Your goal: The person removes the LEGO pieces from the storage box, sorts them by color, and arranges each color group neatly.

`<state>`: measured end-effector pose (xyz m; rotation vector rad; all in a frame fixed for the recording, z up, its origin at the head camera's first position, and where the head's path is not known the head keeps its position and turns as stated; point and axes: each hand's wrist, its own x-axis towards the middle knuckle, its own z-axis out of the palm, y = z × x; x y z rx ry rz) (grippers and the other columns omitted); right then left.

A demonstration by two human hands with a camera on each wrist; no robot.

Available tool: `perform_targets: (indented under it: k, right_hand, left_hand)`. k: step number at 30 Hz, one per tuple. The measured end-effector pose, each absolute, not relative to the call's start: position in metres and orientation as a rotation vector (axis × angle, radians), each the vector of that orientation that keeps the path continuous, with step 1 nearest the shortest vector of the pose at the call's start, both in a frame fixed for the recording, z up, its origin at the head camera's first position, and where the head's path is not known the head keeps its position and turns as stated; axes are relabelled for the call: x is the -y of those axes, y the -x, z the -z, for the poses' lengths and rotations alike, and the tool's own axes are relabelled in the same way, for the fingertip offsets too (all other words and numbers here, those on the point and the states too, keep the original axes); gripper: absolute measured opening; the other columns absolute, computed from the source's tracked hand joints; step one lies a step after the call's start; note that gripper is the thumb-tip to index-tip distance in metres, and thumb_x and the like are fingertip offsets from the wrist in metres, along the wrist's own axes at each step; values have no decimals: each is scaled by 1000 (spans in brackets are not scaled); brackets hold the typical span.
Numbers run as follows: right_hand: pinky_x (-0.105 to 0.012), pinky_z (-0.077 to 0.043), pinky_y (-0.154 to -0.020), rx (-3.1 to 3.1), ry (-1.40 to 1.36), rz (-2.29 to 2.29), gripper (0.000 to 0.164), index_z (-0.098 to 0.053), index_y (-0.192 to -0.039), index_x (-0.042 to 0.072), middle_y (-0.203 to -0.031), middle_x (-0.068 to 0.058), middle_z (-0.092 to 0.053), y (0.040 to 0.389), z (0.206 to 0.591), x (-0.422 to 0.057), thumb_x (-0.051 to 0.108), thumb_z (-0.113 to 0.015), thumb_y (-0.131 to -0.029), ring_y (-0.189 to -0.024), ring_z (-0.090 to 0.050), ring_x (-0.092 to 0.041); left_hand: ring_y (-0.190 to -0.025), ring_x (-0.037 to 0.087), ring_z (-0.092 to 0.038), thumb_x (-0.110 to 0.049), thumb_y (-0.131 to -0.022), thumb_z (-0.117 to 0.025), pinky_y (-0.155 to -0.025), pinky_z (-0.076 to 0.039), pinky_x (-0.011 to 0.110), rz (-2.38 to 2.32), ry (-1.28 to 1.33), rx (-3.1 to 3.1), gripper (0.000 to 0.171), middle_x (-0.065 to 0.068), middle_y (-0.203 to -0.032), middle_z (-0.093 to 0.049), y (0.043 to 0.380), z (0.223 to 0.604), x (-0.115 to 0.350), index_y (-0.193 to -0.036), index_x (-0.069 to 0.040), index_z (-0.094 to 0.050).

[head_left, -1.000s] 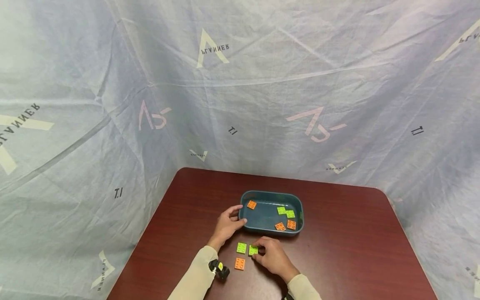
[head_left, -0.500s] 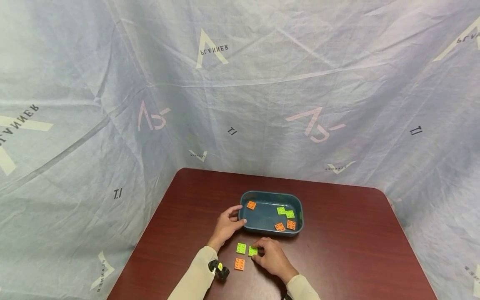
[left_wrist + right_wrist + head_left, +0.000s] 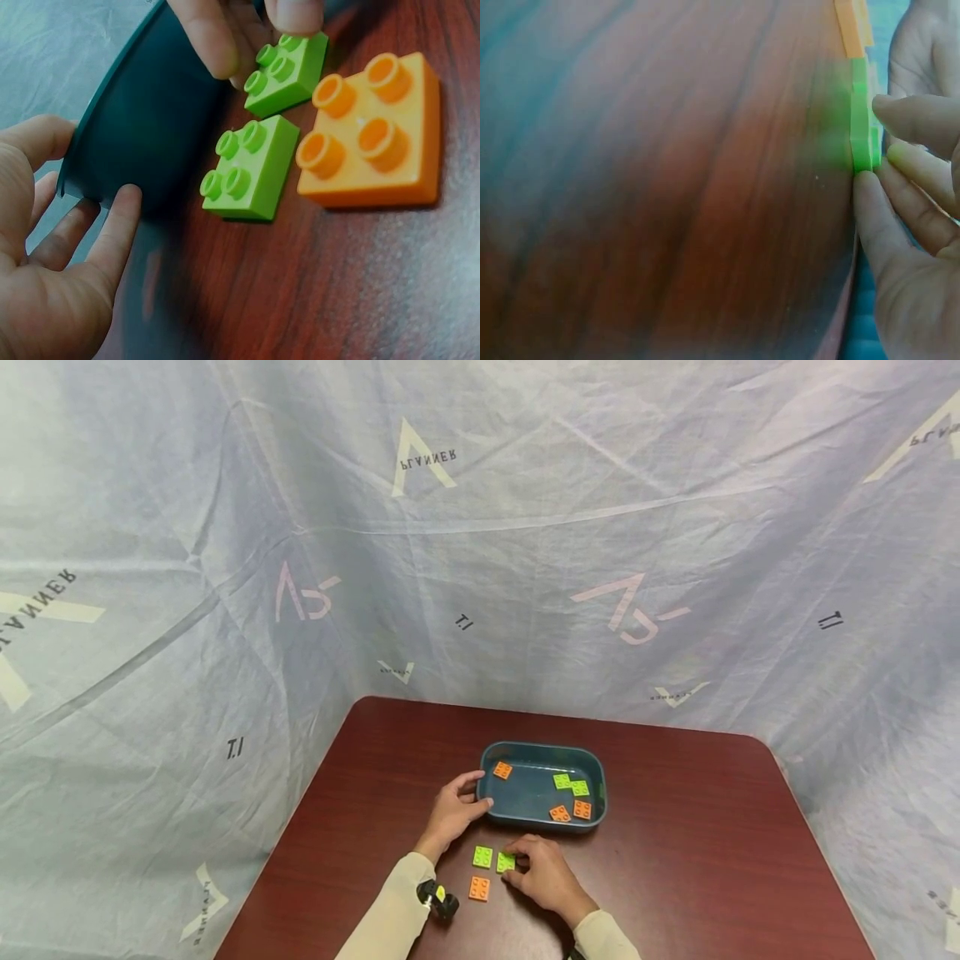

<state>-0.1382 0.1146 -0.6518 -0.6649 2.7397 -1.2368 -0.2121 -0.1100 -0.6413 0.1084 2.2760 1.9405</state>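
Observation:
My left hand [image 3: 450, 814] is at the left end of the dark teal tray [image 3: 525, 821], its fingertips and thumb touching the rim and outer wall. In the left wrist view the fingers [image 3: 124, 217] are spread against the wall. On the table just in front, my right hand [image 3: 551, 877] pinches a green toy brick [image 3: 506, 862] between thumb and fingertips. A second green brick [image 3: 251, 169] lies left of it, slightly apart. Nearer the person is an orange brick [image 3: 479, 888], studs up. The right wrist view shows the pinched green brick [image 3: 861, 116] edge-on.
Inside the tray lie orange bricks [image 3: 502, 770] and two green bricks [image 3: 562, 782]. The dark red table [image 3: 690, 843] extends to both sides. A grey printed cloth [image 3: 525, 552] hangs behind and around it.

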Motion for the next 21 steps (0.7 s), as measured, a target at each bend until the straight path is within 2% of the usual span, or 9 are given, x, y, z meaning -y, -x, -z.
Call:
perform_targets:
  k: [9,21]
  right_hand:
    - [-25,-62,-80,-2715,658,1330,29,-79,-112,8,-110,-2,-74,139,654,-121,15,-88,-86,-100,-74,-18]
    - [-26,-63,-81,-2706,602,1442,29,-79,-117,8,-114,-8,-76,141,624,-125,12,-85,-90,-101,-77,-24]
  left_hand:
    - [-128,33,-67,-30,-94,-83,-91,-63,37,-1908,-89,-2279,66,16,-147,-62,209,643,107,-153,-18,-57]
    - [-128,37,-67,-26,-94,-83,-90,-63,38,-1914,-94,-2296,64,19,-145,-63,211,640,109,-152,-15,-58]
